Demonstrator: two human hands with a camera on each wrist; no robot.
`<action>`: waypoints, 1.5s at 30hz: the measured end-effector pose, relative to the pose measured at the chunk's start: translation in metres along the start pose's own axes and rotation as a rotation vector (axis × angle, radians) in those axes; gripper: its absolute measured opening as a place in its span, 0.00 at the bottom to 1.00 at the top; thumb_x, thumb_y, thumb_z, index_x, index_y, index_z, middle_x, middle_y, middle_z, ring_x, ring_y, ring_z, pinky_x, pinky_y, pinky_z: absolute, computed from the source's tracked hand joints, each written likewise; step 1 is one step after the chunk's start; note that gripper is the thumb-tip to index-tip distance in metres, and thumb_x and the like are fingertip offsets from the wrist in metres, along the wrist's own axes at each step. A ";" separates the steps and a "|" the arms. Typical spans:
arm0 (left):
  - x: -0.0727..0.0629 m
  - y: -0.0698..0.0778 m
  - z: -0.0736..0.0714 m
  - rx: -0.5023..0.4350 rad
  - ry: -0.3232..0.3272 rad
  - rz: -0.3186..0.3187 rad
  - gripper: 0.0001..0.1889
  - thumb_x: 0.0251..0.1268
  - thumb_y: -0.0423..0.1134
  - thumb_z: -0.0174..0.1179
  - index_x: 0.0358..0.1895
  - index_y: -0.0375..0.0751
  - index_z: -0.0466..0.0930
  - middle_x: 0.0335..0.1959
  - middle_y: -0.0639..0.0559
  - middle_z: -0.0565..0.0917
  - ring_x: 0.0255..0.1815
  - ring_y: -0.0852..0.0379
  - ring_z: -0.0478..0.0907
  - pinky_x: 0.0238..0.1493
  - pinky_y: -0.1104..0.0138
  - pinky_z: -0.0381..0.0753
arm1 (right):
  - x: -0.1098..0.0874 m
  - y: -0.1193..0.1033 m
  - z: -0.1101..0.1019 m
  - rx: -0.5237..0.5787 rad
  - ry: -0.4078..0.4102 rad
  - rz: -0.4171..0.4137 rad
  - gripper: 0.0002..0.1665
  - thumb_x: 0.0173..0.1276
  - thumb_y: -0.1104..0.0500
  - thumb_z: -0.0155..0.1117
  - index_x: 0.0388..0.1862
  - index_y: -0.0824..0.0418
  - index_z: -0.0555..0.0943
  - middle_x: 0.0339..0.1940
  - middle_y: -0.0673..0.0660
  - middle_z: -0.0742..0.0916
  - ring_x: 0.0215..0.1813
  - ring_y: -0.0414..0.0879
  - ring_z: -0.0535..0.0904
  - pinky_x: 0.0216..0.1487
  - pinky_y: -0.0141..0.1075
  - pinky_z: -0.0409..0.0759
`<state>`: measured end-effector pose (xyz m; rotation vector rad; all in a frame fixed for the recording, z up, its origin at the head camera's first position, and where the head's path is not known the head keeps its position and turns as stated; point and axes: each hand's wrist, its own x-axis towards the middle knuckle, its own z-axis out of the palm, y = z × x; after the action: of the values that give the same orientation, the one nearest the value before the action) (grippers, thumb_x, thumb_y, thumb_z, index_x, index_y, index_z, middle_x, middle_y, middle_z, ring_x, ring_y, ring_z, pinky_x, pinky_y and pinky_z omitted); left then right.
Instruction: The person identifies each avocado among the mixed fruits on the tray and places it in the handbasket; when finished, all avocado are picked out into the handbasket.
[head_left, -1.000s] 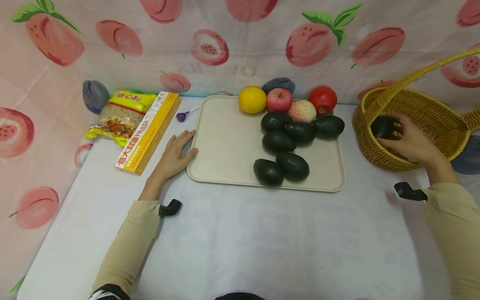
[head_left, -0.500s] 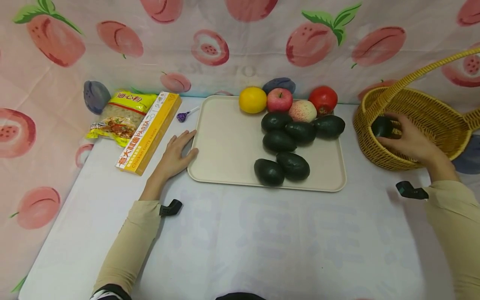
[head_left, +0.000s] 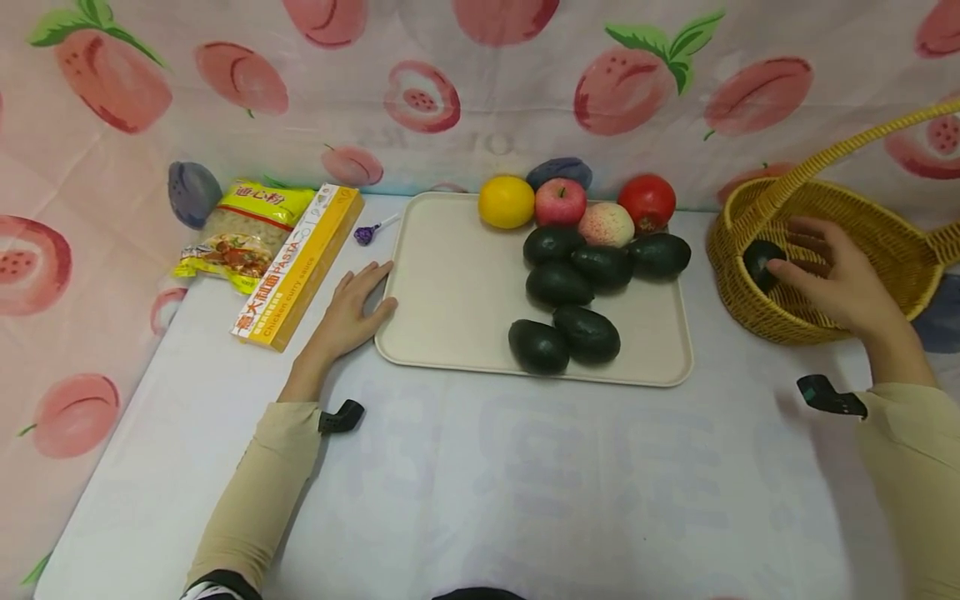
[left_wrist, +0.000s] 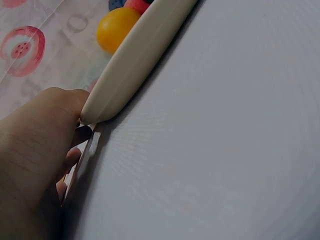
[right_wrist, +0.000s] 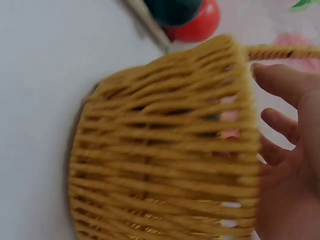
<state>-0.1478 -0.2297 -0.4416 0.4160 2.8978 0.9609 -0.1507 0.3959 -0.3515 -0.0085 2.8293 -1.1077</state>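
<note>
In the head view, a dark green avocado (head_left: 762, 265) lies inside the wicker basket (head_left: 727, 292), against its left wall. My right hand (head_left: 843, 279) is over the basket with its fingers spread and the thumb tip beside that avocado; whether it touches cannot be told. From the right wrist view, the loose fingers (right_wrist: 280, 82) show behind the basket's woven side (right_wrist: 165, 150), and the avocado is hidden there. My left hand (head_left: 352, 312) rests at the left edge of the beige tray (head_left: 450, 283), thumb and fingertips against the rim. The left wrist view shows that hand (left_wrist: 40, 135) at the tray's corner.
On the tray stand several avocados (head_left: 558, 283), a yellow fruit (head_left: 506, 202), an apple (head_left: 560, 202), a peach (head_left: 606, 225) and a red round fruit (head_left: 647, 202). Left lie a pasta box (head_left: 300, 267), a yellow pasta bag (head_left: 243, 229) and a purple lollipop (head_left: 365, 234). The basket handle (head_left: 840, 154) arches high.
My right hand has let go of the avocado, which stays in the basket. Its fingers have spread and it has drawn slightly to the right. The left hand has kept still.
</note>
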 end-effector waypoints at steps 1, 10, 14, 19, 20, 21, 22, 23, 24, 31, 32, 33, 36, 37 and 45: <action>0.000 0.000 0.000 0.001 -0.001 0.002 0.33 0.68 0.51 0.52 0.74 0.52 0.55 0.74 0.46 0.60 0.77 0.50 0.49 0.79 0.55 0.34 | -0.003 -0.002 0.001 0.010 0.018 -0.017 0.41 0.69 0.51 0.57 0.75 0.41 0.48 0.77 0.52 0.56 0.77 0.54 0.53 0.77 0.39 0.57; 0.000 0.000 0.000 0.006 0.009 0.011 0.32 0.67 0.50 0.52 0.73 0.50 0.56 0.73 0.46 0.61 0.77 0.49 0.50 0.79 0.54 0.35 | -0.018 -0.018 0.009 0.057 0.120 -0.146 0.39 0.66 0.60 0.60 0.73 0.47 0.56 0.72 0.51 0.65 0.69 0.34 0.61 0.59 0.12 0.62; 0.000 0.000 0.000 0.001 0.005 0.007 0.32 0.67 0.51 0.52 0.73 0.51 0.56 0.74 0.46 0.61 0.77 0.50 0.50 0.79 0.55 0.35 | -0.022 -0.028 0.012 0.081 0.133 -0.221 0.39 0.64 0.65 0.62 0.72 0.51 0.60 0.67 0.49 0.70 0.63 0.30 0.65 0.51 0.09 0.66; 0.000 0.000 0.000 -0.001 0.004 0.008 0.33 0.67 0.51 0.52 0.74 0.51 0.55 0.74 0.45 0.61 0.77 0.49 0.50 0.79 0.54 0.35 | -0.027 -0.043 0.022 0.118 0.131 -0.360 0.38 0.59 0.73 0.62 0.69 0.61 0.64 0.61 0.44 0.74 0.60 0.30 0.68 0.50 0.11 0.68; 0.000 0.000 0.000 -0.001 0.005 0.009 0.33 0.67 0.51 0.52 0.74 0.51 0.55 0.74 0.45 0.61 0.77 0.49 0.50 0.79 0.54 0.35 | -0.029 -0.046 0.025 0.119 0.126 -0.381 0.38 0.58 0.74 0.62 0.68 0.63 0.64 0.60 0.44 0.74 0.60 0.30 0.68 0.50 0.11 0.68; 0.000 0.000 0.000 -0.002 0.006 0.010 0.33 0.67 0.51 0.52 0.73 0.51 0.55 0.74 0.45 0.61 0.77 0.49 0.50 0.79 0.54 0.35 | -0.030 -0.050 0.028 0.114 0.124 -0.408 0.38 0.57 0.76 0.62 0.68 0.65 0.65 0.60 0.42 0.74 0.60 0.30 0.68 0.51 0.12 0.68; 0.000 0.000 0.000 -0.001 0.008 0.010 0.33 0.67 0.51 0.52 0.73 0.51 0.56 0.74 0.45 0.61 0.77 0.49 0.50 0.79 0.54 0.35 | -0.031 -0.053 0.031 0.111 0.119 -0.429 0.38 0.56 0.77 0.62 0.67 0.66 0.65 0.59 0.42 0.74 0.59 0.31 0.69 0.51 0.13 0.69; 0.000 0.000 0.000 -0.001 0.011 0.013 0.32 0.67 0.50 0.52 0.73 0.51 0.56 0.73 0.45 0.61 0.77 0.49 0.50 0.79 0.55 0.35 | -0.032 -0.056 0.034 0.102 0.115 -0.446 0.38 0.56 0.77 0.62 0.66 0.67 0.65 0.59 0.41 0.74 0.59 0.31 0.69 0.52 0.13 0.69; 0.000 0.000 0.000 0.000 0.014 0.016 0.32 0.67 0.50 0.52 0.73 0.50 0.56 0.73 0.46 0.61 0.77 0.49 0.50 0.79 0.55 0.35 | -0.032 -0.059 0.037 0.087 0.113 -0.461 0.38 0.55 0.77 0.63 0.66 0.67 0.66 0.59 0.39 0.73 0.60 0.31 0.69 0.53 0.13 0.69; 0.000 -0.001 0.002 0.000 0.024 0.024 0.32 0.68 0.48 0.53 0.73 0.49 0.56 0.73 0.45 0.62 0.77 0.48 0.51 0.79 0.55 0.36 | -0.033 -0.067 0.061 0.027 0.071 -0.499 0.42 0.51 0.78 0.67 0.66 0.64 0.67 0.59 0.40 0.73 0.60 0.30 0.69 0.55 0.11 0.67; 0.000 0.000 0.002 0.001 0.024 0.022 0.32 0.67 0.48 0.53 0.73 0.49 0.56 0.73 0.45 0.62 0.77 0.48 0.51 0.79 0.55 0.36 | -0.035 -0.071 0.064 0.033 0.062 -0.507 0.42 0.50 0.78 0.67 0.66 0.65 0.67 0.59 0.40 0.73 0.59 0.31 0.69 0.55 0.12 0.68; 0.000 0.000 0.002 0.002 0.024 0.019 0.32 0.67 0.48 0.53 0.73 0.50 0.56 0.73 0.45 0.62 0.77 0.49 0.51 0.79 0.55 0.36 | -0.038 -0.077 0.067 0.034 0.054 -0.516 0.42 0.50 0.78 0.67 0.66 0.66 0.67 0.59 0.40 0.73 0.60 0.31 0.69 0.55 0.12 0.68; 0.000 0.001 0.001 0.000 0.022 0.018 0.32 0.68 0.48 0.53 0.73 0.49 0.57 0.73 0.45 0.62 0.77 0.49 0.51 0.79 0.55 0.36 | -0.047 -0.097 0.075 0.064 0.026 -0.534 0.40 0.51 0.79 0.67 0.65 0.68 0.67 0.58 0.39 0.73 0.59 0.32 0.70 0.55 0.14 0.70; -0.001 0.002 0.001 0.000 0.022 0.018 0.32 0.68 0.48 0.53 0.73 0.49 0.57 0.73 0.45 0.62 0.77 0.49 0.51 0.79 0.55 0.36 | -0.050 -0.103 0.077 0.074 0.017 -0.541 0.40 0.50 0.79 0.66 0.64 0.68 0.68 0.58 0.40 0.73 0.60 0.34 0.70 0.55 0.15 0.71; -0.001 0.001 0.002 0.003 0.021 0.012 0.32 0.68 0.48 0.53 0.73 0.50 0.56 0.73 0.46 0.62 0.77 0.49 0.50 0.79 0.55 0.36 | -0.050 -0.109 0.100 0.088 -0.048 -0.553 0.40 0.51 0.76 0.68 0.65 0.66 0.67 0.57 0.56 0.76 0.60 0.39 0.71 0.56 0.17 0.71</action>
<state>-0.1468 -0.2279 -0.4424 0.4262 2.9193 0.9692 -0.0945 0.2500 -0.3463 -0.8411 2.8009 -1.2921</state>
